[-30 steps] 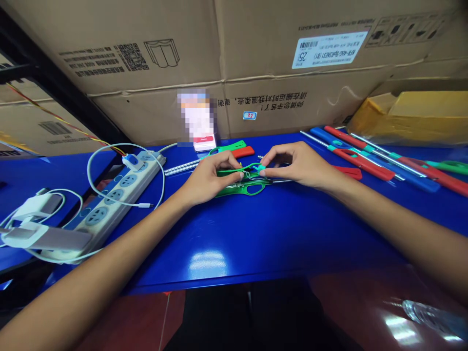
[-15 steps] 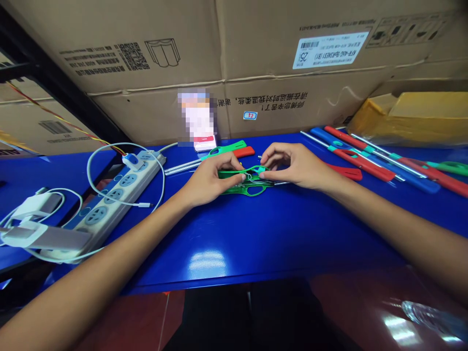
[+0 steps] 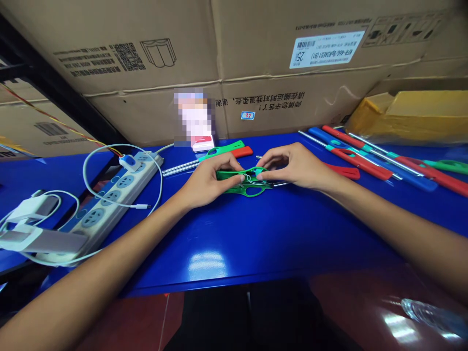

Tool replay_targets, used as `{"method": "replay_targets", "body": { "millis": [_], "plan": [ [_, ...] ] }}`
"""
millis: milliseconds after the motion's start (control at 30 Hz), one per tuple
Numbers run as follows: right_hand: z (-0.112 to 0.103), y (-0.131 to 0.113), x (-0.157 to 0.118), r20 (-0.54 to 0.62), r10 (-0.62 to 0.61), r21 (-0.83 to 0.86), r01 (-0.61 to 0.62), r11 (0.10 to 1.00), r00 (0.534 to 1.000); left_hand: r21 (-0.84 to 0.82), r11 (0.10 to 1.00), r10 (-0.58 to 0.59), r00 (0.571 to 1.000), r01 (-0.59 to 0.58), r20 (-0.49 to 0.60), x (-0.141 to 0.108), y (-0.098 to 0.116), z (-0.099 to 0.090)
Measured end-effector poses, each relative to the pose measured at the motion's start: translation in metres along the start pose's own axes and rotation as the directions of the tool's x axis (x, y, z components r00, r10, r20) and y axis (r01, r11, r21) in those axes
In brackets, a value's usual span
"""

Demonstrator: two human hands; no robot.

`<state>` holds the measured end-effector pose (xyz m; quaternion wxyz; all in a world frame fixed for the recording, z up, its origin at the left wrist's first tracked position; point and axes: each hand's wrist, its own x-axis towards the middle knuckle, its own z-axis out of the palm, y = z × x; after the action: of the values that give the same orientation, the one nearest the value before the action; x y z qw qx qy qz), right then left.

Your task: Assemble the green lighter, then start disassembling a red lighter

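In front of me a green long-nose lighter point(image 3: 255, 191) lies with its casing parted, and a thin pale wire point(image 3: 249, 180) shows inside. My left hand point(image 3: 212, 181) is closed around the handle end, its thumb along the near side. At the other end, my right hand point(image 3: 290, 166) pinches a small teal trigger piece point(image 3: 259, 172) between thumb and fingers. A metal rod point(image 3: 281, 184) sticks out under the right hand. Behind the hands lie a green lighter point(image 3: 228, 147) and a red-handled one point(image 3: 243, 151).
Several red, blue and green lighters point(image 3: 373, 163) lie at the right, before a yellow taped package point(image 3: 420, 112). On the left is a power strip point(image 3: 109, 197) with chargers and looping white cables. A phone point(image 3: 197, 119) leans on the big cardboard box point(image 3: 256, 58) at the back.
My right fingers have shifted slightly on the teal piece, which sits closer against the green casing. The left hand keeps its hold. The whole view has moved a little.
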<state>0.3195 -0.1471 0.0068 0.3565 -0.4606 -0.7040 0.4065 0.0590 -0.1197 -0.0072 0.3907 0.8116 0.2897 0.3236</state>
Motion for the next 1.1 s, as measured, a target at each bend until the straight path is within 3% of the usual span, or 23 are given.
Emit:
{"method": "replay_targets", "body": {
  "millis": [233,500,700,900,1100],
  "plan": [
    [0.001,-0.001,0.0,-0.039,0.027,0.013,-0.027,1.0,0.999,0.025,1.0,0.005,0.999,-0.004,-0.033,0.0,0.0,-0.001],
    [0.001,0.004,0.001,0.0,0.062,0.053,-0.062,0.997,0.998,0.011,1.0,-0.001,1.0,0.001,-0.009,0.0,0.0,-0.001],
    [-0.002,0.002,-0.001,0.071,0.032,-0.092,-0.026,0.995,0.997,0.007,1.0,0.01,0.999,-0.01,0.039,0.0,-0.001,0.0],
    [0.0,-0.011,-0.007,0.044,-0.128,-0.359,0.135,0.923,0.991,0.015,1.0,0.021,0.999,-0.022,0.046,0.001,-0.007,0.0],
    [0.001,-0.009,-0.005,0.066,-0.115,-0.289,0.13,0.948,0.991,0.002,1.0,0.027,0.999,-0.027,0.043,0.0,-0.008,-0.003]
  ]
}}
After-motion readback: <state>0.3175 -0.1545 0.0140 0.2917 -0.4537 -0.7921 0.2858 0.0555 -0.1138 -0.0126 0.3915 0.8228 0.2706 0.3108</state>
